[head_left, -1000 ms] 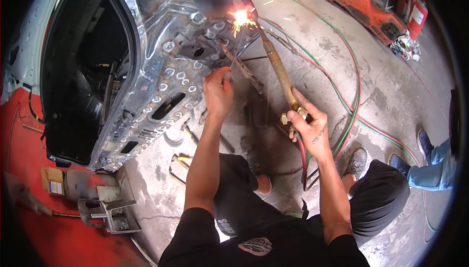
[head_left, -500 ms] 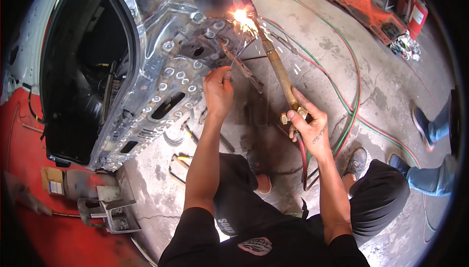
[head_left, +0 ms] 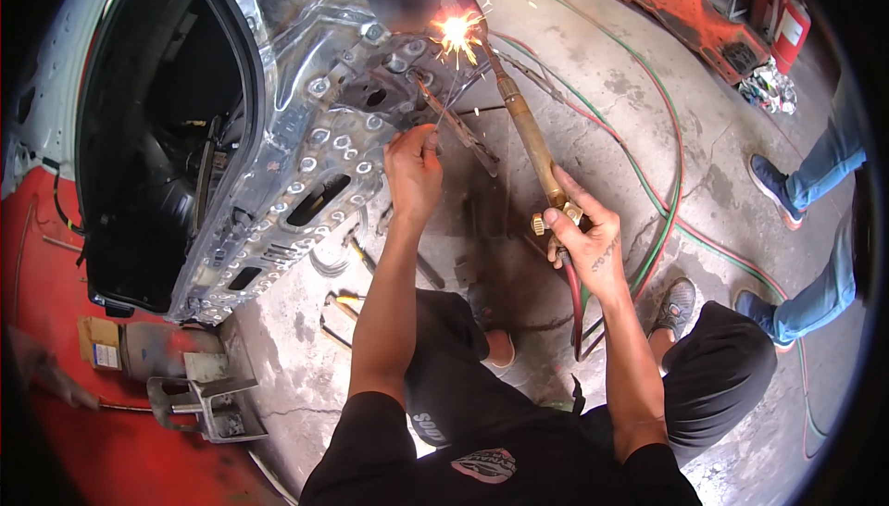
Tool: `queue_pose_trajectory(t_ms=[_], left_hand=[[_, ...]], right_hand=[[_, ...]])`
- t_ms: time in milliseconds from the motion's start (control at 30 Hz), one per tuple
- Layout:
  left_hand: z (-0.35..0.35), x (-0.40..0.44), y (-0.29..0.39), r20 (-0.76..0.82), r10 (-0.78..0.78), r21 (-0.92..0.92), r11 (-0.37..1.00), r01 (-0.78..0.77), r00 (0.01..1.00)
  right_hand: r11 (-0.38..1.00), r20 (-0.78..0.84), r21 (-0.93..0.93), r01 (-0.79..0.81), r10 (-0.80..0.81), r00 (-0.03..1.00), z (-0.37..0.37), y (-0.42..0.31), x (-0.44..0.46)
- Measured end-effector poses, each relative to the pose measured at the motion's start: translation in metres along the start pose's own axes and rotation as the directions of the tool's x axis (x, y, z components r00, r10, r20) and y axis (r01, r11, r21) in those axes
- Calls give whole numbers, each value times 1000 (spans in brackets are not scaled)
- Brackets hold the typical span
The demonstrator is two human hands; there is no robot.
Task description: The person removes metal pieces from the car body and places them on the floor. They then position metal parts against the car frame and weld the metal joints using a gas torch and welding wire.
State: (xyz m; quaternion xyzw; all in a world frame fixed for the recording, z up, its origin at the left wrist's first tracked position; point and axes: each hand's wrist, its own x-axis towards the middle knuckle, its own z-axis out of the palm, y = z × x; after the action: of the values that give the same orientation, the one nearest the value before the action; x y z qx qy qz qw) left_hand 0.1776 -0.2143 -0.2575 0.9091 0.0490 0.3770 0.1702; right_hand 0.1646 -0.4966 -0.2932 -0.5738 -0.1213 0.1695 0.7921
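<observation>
My right hand (head_left: 590, 239) is wrapped round the brass handle of a gas welding torch (head_left: 530, 134), beside its valve knob (head_left: 538, 224). The torch tip points up to a bright flame with sparks (head_left: 458, 36) at the edge of a bare metal car body panel (head_left: 310, 163). Pinched in my left hand (head_left: 414, 173) is a thin filler rod (head_left: 451, 94) that runs up toward the glow. Glare hides where the rod, the tip and the metal meet. A narrow rusty metal strip (head_left: 460, 126) slants down from the panel beside my left hand.
Red and green hoses (head_left: 669, 214) loop over the concrete floor on the right. Another person's legs in jeans (head_left: 820, 168) stand at the right edge. A red fire extinguisher (head_left: 790, 36) is at upper right. Several tools (head_left: 344, 302) lie below the panel. A cardboard box (head_left: 99, 341) sits at left.
Both my hands have stayed almost still. The spark burst has changed shape, with fewer sparks falling. The other person's legs at the right have shifted, with one shoe farther left and higher.
</observation>
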Motion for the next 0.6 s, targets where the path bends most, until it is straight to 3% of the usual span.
queue_pose_trajectory(t_ms=[400,600], left_hand=[[4,-3,-3,37,-95,-61,993,98,995],[6,-3,-7,-23,5,-32,999,-6,1000]], right_hand=[[1000,-12,16,-10,10,1000,-2,1,0],[1000,1,8,-14,14,1000,-2,0,0]])
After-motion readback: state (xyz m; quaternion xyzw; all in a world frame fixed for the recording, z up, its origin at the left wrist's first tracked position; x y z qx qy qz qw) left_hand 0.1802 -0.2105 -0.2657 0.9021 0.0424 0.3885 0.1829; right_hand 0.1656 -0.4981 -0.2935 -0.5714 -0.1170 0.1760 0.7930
